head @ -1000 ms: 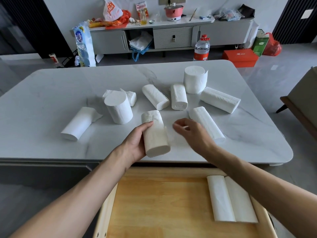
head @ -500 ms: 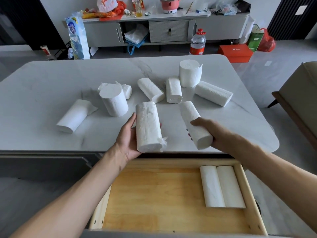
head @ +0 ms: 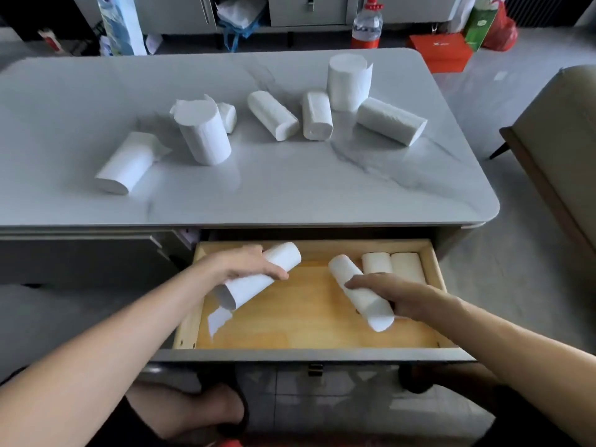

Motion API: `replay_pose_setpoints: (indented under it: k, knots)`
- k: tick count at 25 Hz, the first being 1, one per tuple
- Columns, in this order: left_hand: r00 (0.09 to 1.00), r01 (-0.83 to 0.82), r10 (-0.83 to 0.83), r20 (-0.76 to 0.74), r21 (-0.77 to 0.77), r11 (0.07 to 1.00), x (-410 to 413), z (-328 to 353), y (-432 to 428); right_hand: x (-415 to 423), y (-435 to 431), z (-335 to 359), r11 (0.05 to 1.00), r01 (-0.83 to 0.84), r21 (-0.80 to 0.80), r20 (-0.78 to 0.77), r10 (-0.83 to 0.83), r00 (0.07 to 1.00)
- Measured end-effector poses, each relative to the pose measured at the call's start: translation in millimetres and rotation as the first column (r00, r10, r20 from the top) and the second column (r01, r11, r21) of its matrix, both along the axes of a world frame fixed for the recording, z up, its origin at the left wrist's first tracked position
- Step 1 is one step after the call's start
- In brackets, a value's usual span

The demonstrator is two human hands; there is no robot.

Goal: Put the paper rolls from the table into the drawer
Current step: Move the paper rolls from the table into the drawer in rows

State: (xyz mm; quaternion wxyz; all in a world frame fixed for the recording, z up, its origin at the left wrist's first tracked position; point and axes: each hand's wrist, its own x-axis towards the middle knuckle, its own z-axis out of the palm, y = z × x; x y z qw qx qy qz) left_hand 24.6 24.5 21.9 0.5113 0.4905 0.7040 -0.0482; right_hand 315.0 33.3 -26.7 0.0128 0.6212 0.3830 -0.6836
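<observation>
Gripping a white paper roll (head: 250,288) with a loose trailing sheet, the left hand (head: 248,264) hovers over the open pale wooden drawer (head: 306,311) toward its 10 o'clock corner. The right hand (head: 395,291) clasps a second white roll (head: 346,269) toward 3 o'clock, just beside two stowed rolls (head: 392,262). Seven more rolls (head: 272,116) lie or stand on the grey marble table (head: 290,195) at 12 o'clock.

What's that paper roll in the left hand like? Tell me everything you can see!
The paper roll is plain white, soft-looking tissue wound into a cylinder. The left hand grips it round the middle, fingers curled over it. It slants over the left side of the open wooden drawer, its far end pointing right. At its near end a loose sheet hangs down with a ragged edge. Only the hand seems to touch it.
</observation>
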Motion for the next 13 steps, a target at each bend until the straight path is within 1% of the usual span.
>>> replay_pose_setpoints:
  k: [1, 2, 4, 5, 7, 9, 10, 11, 12, 13]
  knots:
    - [0.997, 0.011, -0.010, -0.070, 0.006, 1.000, 7.4, -12.4, 1.9, -8.2, -1.3, -14.2, 0.990, -0.064, 0.122, 0.142, 0.046, 0.989]
    - [0.994, 0.000, 0.002, -0.112, 0.011, 1.000, 13.3, -24.2, 3.6, -17.4, -1.9, -27.7, 0.958, -0.162, 0.237, 0.257, 0.099, 0.961]
    - [0.990, -0.069, 0.071, -0.124, 0.024, 0.997, 20.9, -45.4, 5.9, -34.2, 0.5, -59.8, 0.835, -0.387, 0.391, 0.453, 0.191, 0.871]
    - [0.987, -0.110, 0.113, -0.116, 0.029, 0.993, 23.3, -54.3, 7.3, -42.0, 2.8, -75.4, 0.770, -0.488, 0.410, 0.558, 0.211, 0.802]
    - [0.970, -0.233, 0.234, -0.073, 0.020, 0.972, 25.4, -72.7, 9.3, -59.2, 4.6, -96.9, 0.694, -0.633, 0.342, 0.738, 0.218, 0.638]
    - [0.919, -0.393, 0.393, 0.015, -0.011, 0.919, 28.0, -87.7, 11.3, -69.9, 0.9, -108.4, 0.645, -0.709, 0.286, 0.819, 0.219, 0.530]
    - [0.886, -0.458, 0.460, 0.069, -0.031, 0.888, 29.3, -94.2, 12.0, -70.0, 0.1, -111.0, 0.591, -0.746, 0.308, 0.843, 0.194, 0.502]
    - [0.843, -0.520, 0.523, 0.130, -0.058, 0.852, 30.3, -98.0, 11.8, -66.5, 1.2, -110.1, 0.511, -0.777, 0.368, 0.842, 0.172, 0.512]
    - [0.787, -0.582, 0.589, 0.183, -0.099, 0.807, 30.8, -102.3, 10.9, -60.7, 2.8, -109.3, 0.407, -0.803, 0.436, 0.820, 0.187, 0.540]
    - [0.725, -0.636, 0.652, 0.222, -0.149, 0.757, 31.3, -106.2, 10.4, -53.5, 4.7, -108.9, 0.278, -0.837, 0.471, 0.808, 0.244, 0.536]
